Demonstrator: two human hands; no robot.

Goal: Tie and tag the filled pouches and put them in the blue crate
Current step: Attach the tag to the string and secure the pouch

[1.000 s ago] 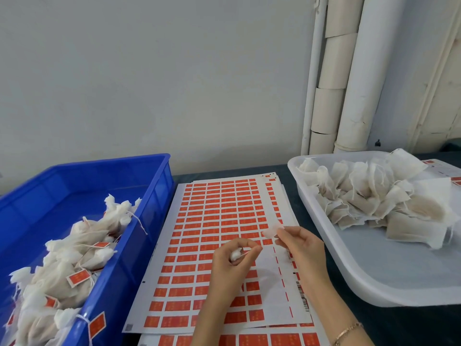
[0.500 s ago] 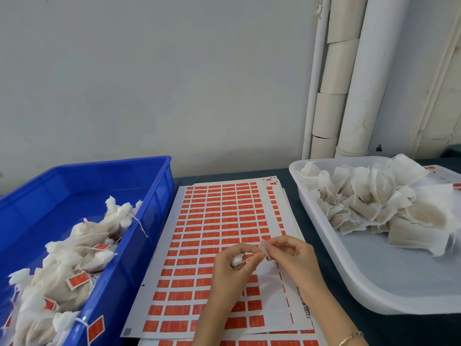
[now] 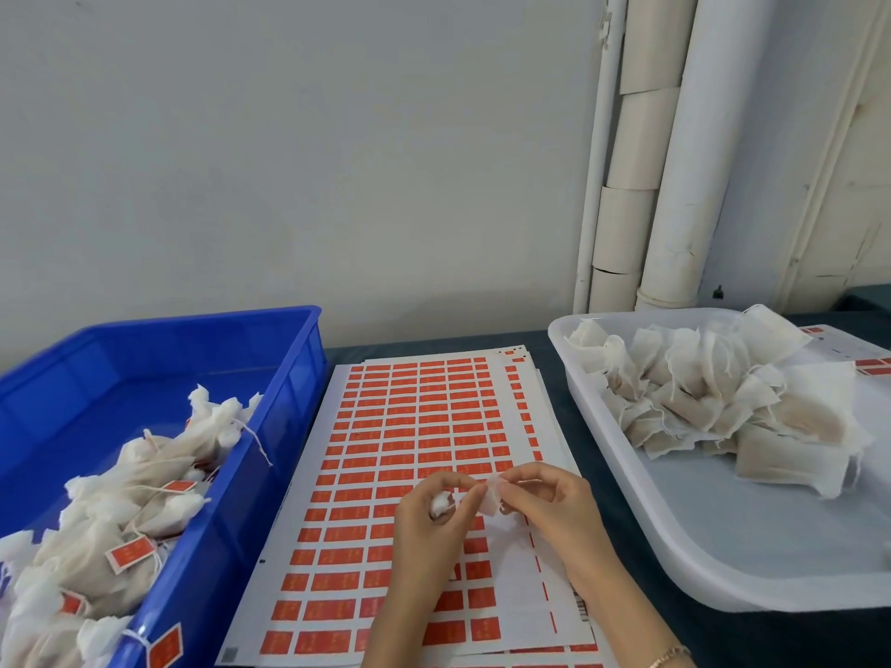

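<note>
Pale plaster wall (image 3: 289,161) fills the upper half of the view, with a cluster of white vertical pipes (image 3: 684,185) at right descending behind a dark table (image 3: 771,638). At left on the table stands the blue crate (image 3: 308,378), partly filled along its near side with tagged pouches (image 3: 106,547): white fabric sachets with gathered necks, strings and small orange tags, one tag hanging over the near rim. At right sits a white tray (image 3: 723,532) holding a heap of untied pouches (image 3: 713,407), their tops open and frayed, piled toward its far side. Between crate and tray lies a stack of label sheets (image 3: 414,417), white with rows of orange rectangular stickers; several stickers are gone from the near right part of the top sheet. Both hands are raised just above this near right area and meet at the fingertips. The left hand (image 3: 424,527) is curled, clamped around a white bundle (image 3: 438,503) that shows between thumb and fingers; only this gathered end is visible, the rest being hidden by the hand. The right hand (image 3: 554,503) pinches a white flap (image 3: 492,494) between thumb and forefinger, touching the left fingertips; whether this flap is fabric or paper cannot be told. A thin bracelet (image 3: 668,660) circles the right wrist at the lower edge.
</note>
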